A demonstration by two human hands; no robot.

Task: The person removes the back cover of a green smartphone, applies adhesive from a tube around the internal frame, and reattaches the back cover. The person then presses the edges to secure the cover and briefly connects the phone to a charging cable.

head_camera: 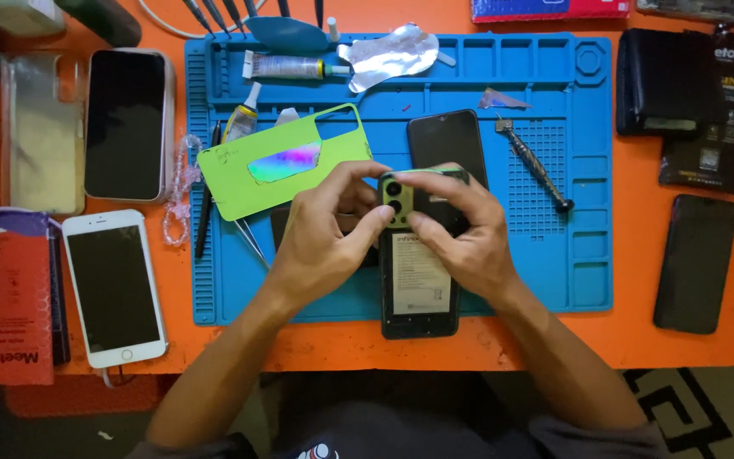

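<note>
An opened black smartphone (418, 293) lies back up at the near edge of the blue repair mat (571, 255), its battery label showing. Both hands pinch a small green camera-frame piece (398, 201) at the phone's top corner. My left hand (324, 238) grips it from the left with thumb and fingers. My right hand (460, 234) holds it from the right and above. The phone's green back cover (282, 161) lies on the mat to the left. A dark screen panel (445, 140) rests just beyond the hands.
A screwdriver (534, 163) lies on the mat at right, a glue tube (286, 66) and foil piece (388, 55) at its far edge. Two white phones (127, 123) (114, 285) sit left on the orange table, a black phone (695, 262) and a wallet (663, 81) right.
</note>
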